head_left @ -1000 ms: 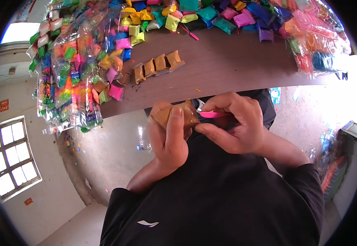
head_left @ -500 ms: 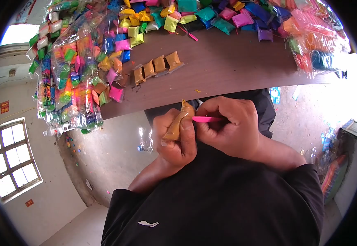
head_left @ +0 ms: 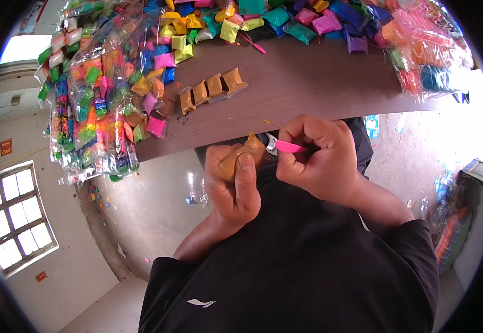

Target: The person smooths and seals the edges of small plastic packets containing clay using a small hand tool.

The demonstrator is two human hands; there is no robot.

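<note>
My left hand (head_left: pixel 234 186) is closed around a brown-orange clay packet (head_left: pixel 255 146), whose torn-looking tip points up and away from me. The thumb lies across the packet and hides part of it. In my right hand (head_left: pixel 323 158), curled fingers grip a small pink plastic tool (head_left: pixel 290 146), its flat end sticking out to the left. The tool's other end is hidden in the fist. A small gap separates the tool from the packet. Both hands are held over my lap, just off the table's front edge.
On the brown table (head_left: pixel 308 83) lies a strip of brown packets (head_left: pixel 211 91). Many coloured packets (head_left: pixel 188 25) line the back, near another pink tool (head_left: pixel 258 48). Clear bags of packets (head_left: pixel 105 94) are heaped at left, more bags (head_left: pixel 424 50) at right. A brown scrap (head_left: pixel 266 121) sits near the edge.
My right hand has moved up and to the right, taking the pink tool away from the packet. My left hand keeps hold of the packet, now tilted slightly differently.
</note>
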